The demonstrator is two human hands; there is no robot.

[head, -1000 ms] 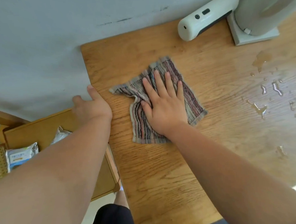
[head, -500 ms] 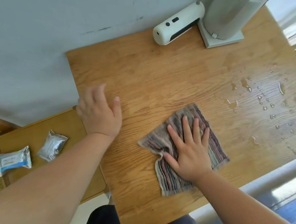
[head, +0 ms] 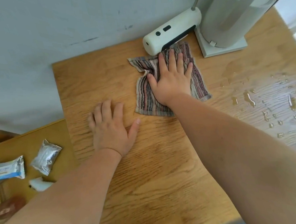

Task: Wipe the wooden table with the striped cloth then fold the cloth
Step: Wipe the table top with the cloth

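Observation:
The striped cloth (head: 146,100) lies spread on the wooden table (head: 164,171), far side, its far edge touching a white device. My right hand (head: 172,77) presses flat on the cloth with fingers spread, covering its middle. My left hand (head: 112,129) rests flat on the bare wood to the left of the cloth, fingers apart, holding nothing. Water drops (head: 270,103) lie on the table to the right of the cloth.
A white cylindrical device (head: 170,31) lies at the far edge beside a tall grey appliance on a square base (head: 226,46). Left of the table, a lower wooden surface (head: 13,146) holds a silver packet (head: 46,156) and a blue-white packet (head: 8,168). A pale wall runs behind.
My right hand has slid the cloth away from me, from the near part of the table up against the white device. My left hand has settled flat further in on the wood.

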